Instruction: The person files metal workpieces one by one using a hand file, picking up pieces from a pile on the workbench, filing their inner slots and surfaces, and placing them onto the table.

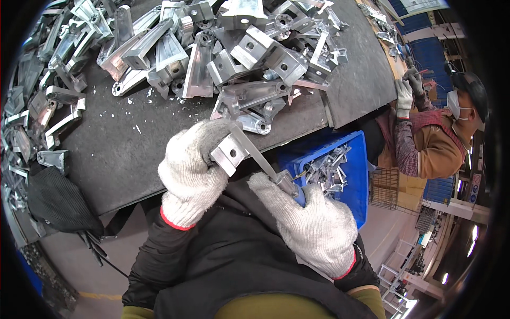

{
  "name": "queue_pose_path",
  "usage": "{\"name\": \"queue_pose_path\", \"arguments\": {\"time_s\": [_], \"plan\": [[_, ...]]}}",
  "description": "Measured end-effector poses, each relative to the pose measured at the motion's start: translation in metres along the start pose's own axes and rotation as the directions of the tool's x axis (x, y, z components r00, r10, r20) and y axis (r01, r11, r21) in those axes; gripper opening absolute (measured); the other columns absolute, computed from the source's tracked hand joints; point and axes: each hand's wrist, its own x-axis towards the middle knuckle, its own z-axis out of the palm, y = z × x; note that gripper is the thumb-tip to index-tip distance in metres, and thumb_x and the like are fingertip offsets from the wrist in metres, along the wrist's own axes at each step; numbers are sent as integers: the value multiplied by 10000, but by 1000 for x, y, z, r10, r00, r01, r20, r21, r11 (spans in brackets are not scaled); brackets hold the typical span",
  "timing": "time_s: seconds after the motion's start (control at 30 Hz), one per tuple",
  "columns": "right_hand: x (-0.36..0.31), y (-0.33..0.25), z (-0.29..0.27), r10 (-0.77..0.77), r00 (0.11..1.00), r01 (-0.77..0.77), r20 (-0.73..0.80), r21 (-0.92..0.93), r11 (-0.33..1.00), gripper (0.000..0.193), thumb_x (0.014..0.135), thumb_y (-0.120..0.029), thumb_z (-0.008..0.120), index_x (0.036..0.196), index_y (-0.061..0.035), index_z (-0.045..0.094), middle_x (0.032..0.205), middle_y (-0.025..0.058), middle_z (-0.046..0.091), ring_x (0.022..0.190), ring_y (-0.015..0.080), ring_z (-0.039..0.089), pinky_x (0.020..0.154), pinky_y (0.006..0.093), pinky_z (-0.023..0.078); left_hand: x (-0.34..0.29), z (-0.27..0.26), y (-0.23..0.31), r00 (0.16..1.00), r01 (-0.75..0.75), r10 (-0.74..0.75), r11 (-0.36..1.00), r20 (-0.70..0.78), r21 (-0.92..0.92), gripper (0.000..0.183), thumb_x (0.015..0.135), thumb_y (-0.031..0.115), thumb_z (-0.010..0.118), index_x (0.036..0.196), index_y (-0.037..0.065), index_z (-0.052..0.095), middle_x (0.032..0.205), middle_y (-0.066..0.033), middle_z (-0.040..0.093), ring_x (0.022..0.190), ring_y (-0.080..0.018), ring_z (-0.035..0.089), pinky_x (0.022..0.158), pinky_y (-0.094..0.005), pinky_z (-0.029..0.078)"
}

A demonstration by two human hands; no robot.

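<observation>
Olive-green cloth [276, 307] lies nearest, below a black apron [239, 250]; above them, a silver metal bracket with a square holed block [240, 154] bridges both hands, its long axis slanting down rightward. The left hand [194, 165], in white knit glove, grips the nearer block end; the right hand [321, 226], likewise gloved, pinches around the lower end, its exact contact unclear.
</observation>
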Motion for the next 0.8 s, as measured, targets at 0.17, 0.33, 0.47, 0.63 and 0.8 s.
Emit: {"name": "queue_pose_path", "arguments": {"time_s": [0.17, 0.33, 0.47, 0.63, 0.8], "plan": [[0, 2, -2, 1, 989, 16, 148, -117, 993, 620, 963, -147, 562, 1530, -386, 486, 1003, 103, 696, 530, 238, 631, 461, 377, 559, 1, -1, 1, 999, -32, 32, 999, 14, 39, 383, 680, -52, 755, 1053, 32, 759, 1001, -124, 770, 923, -271, 762, 824, -322, 577], [-1, -2, -3, 30, 999, -29, 44, -30, 999, 648, 819, -93, 663, 1414, -346, 630, 1035, 4, 731, 621, 216, 618, 500, 357, 557, 0, 2, -3, 998, -61, 61, 998, -33, -14, 373, 692, -50, 743, 1058, 25, 752, 990, -131, 763, 922, -295, 758, 823, -343, 583], [-5, 1, 3, 27, 996, -21, 86, -71, 997, 647, 818, -91, 663, 1412, -345, 631, 1081, 2, 737, 613, 206, 614, 505, 358, 560, 4, -4, 3, 998, -38, 36, 999, 50, 33, 399, 682, -69, 731, 1071, 20, 750, 992, -137, 760, 953, -307, 755, 840, -344, 582], [-3, 0, -2, 19, 998, -17, 55, -31, 999, 655, 824, -85, 655, 1421, -350, 620, 1067, -5, 735, 621, 205, 626, 511, 365, 565, 4, -2, 3, 997, -73, 73, 997, 23, -3, 407, 688, -70, 722, 1087, 11, 741, 993, -142, 762, 964, -297, 758, 860, -336, 581], [-3, 7, 3, -44, 996, 43, 80, 20, 999, 630, 966, -165, 545, 1536, -422, 466, 792, 92, 574, 467, 222, 592, 392, 388, 511, 3, -3, 4, 995, -90, 88, 993, 38, 76, 399, 702, -91, 707, 1087, 7, 741, 988, -140, 766, 970, -272, 762, 869, -321, 578]]}}
